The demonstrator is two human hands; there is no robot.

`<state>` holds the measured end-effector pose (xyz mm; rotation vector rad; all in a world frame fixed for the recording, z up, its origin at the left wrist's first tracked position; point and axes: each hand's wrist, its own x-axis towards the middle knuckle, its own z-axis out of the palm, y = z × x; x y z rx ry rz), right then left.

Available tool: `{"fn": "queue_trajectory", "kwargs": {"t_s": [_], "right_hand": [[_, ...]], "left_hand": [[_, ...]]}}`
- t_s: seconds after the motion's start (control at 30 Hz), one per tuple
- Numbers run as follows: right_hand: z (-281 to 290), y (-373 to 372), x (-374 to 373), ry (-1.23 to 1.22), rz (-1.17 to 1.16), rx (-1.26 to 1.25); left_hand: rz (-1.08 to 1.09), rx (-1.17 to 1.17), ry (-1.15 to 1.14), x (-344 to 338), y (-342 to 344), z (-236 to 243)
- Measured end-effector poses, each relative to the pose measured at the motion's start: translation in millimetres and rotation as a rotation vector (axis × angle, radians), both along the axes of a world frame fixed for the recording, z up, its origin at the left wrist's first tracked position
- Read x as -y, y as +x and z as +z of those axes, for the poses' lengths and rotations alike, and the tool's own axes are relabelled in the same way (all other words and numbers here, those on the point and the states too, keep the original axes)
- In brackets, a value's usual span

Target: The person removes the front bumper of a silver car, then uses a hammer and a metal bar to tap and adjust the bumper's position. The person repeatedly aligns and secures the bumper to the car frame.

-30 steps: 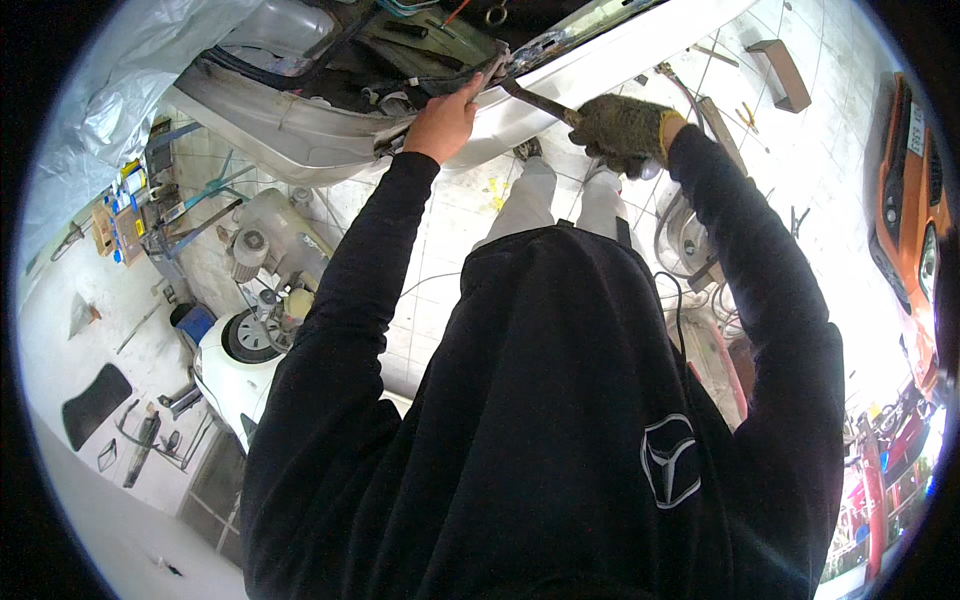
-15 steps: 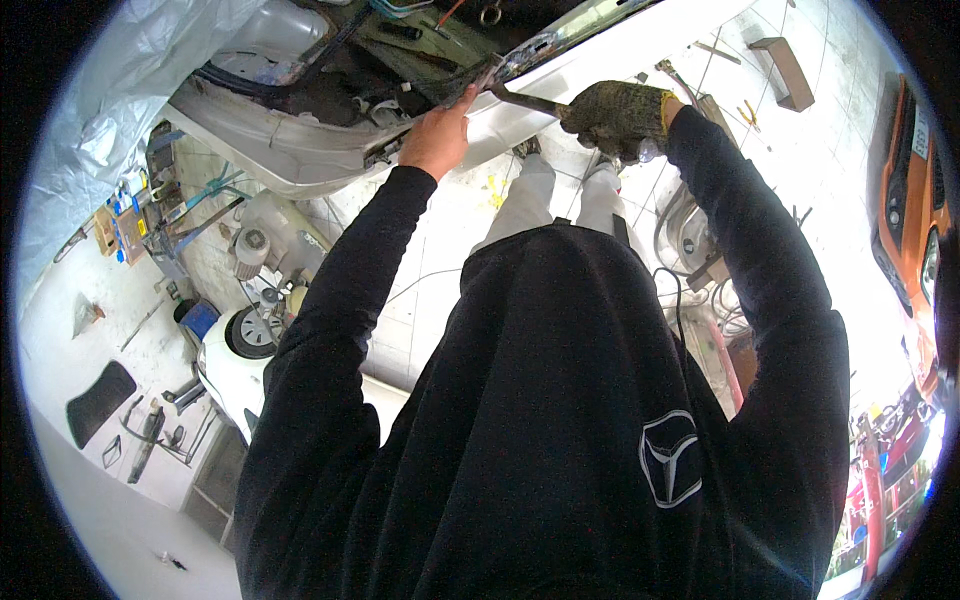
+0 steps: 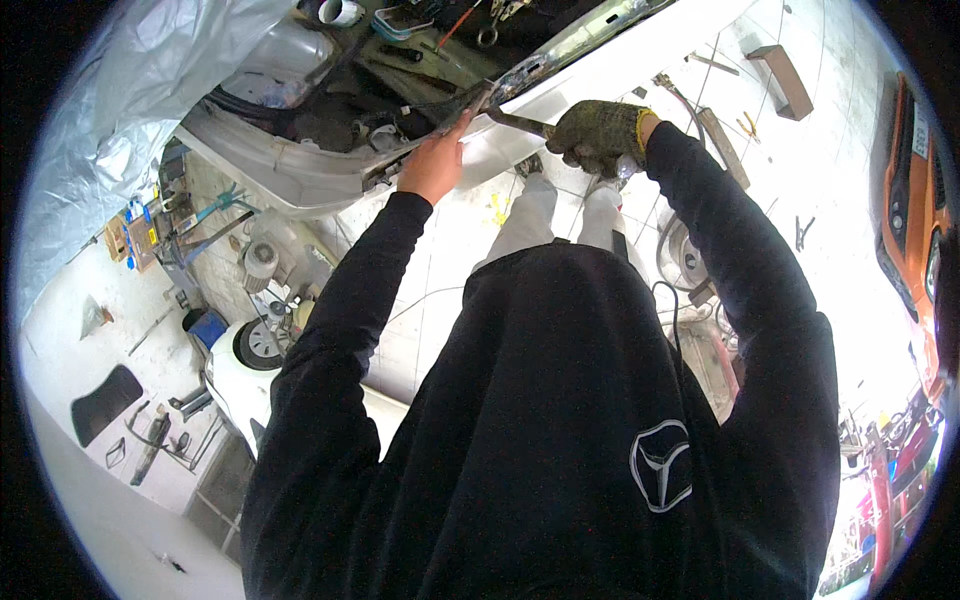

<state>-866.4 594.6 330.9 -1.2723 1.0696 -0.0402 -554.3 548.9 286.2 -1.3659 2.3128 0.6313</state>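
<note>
At the edge of a white car body (image 3: 560,70), my bare left hand (image 3: 433,167) rests with its index finger stretched along the rim. Its other fingers look curled around a thin brownish piece at the edge, which I cannot make out. My right hand (image 3: 600,135), in a dark, dirty knit glove, is closed around the handle of a hammer (image 3: 522,124). The hammer's head is beside the left fingertips, close to the rim; whether it touches is unclear. Inside the opened body lie dark cables (image 3: 245,105) and a metal ring (image 3: 487,37).
Plastic sheeting (image 3: 95,130) hangs at the left. Behind the left arm stand a compressor-like machine (image 3: 262,260) and a white car (image 3: 240,375). To the right are a brown metal channel (image 3: 782,82), pliers (image 3: 748,126), a hose (image 3: 672,240) and an orange car (image 3: 915,200).
The whole view has shifted slightly, so the car body sits lower in it. My gloved hand with the hammer is a little further left; the left hand stays at the rim.
</note>
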Motion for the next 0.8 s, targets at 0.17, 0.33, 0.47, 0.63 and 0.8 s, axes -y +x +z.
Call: {"fn": "queue_trajectory", "kwargs": {"t_s": [0.17, 0.33, 0.47, 0.63, 0.8], "right_hand": [[6, -3, 5, -0.152, 0.166, -0.034], [1, -1, 6, -0.029, 0.063, -0.047], [2, 6, 5, 0.134, -0.063, -0.005], [-18, 4, -3, 0.032, -0.079, 0.062], [9, 12, 4, 0.283, -0.226, -0.004]], "left_hand": [[0.020, -0.025, 0.011, -9, -2, -5], [0.038, -0.060, -0.045, -4, -11, 3], [-0.007, -0.028, 0.026, -2, 8, -17], [-0.042, -0.058, -0.041, -11, 2, -9], [-0.018, -0.181, -0.069, 0, 9, -14]]}}
